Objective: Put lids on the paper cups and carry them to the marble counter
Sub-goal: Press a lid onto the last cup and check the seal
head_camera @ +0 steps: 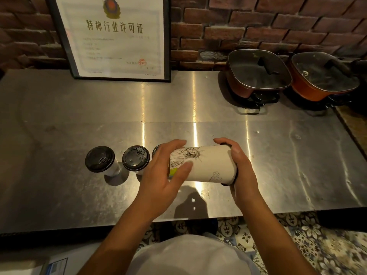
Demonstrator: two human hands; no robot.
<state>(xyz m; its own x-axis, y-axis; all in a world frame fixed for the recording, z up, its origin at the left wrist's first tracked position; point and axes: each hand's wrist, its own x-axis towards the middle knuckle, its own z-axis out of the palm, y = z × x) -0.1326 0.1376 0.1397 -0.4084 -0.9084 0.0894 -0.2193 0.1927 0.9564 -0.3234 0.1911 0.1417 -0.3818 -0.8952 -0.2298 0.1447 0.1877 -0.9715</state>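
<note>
Both forearms reach out over my white shirt (190, 257) toward the steel counter (79, 108). Left hand (164, 175) wraps the narrow end of a paper cup (206, 165), fingers curled over its printed side. Right hand (238, 165) cups the wide end, palm pressed on the black lid (235, 178), of which only an edge shows. Cup held sideways, above the counter surface, not touching it. To the left, two lidded cups stand upright: far one (100, 159), near one (136, 158). A third dark lid (155, 151) peeks out behind my left fingers; mostly hidden. Further back: framed certificate (117, 36) leaning on the brick wall (258, 20); two lidded pots, one (257, 72) beside the other (323, 76), at right.
</note>
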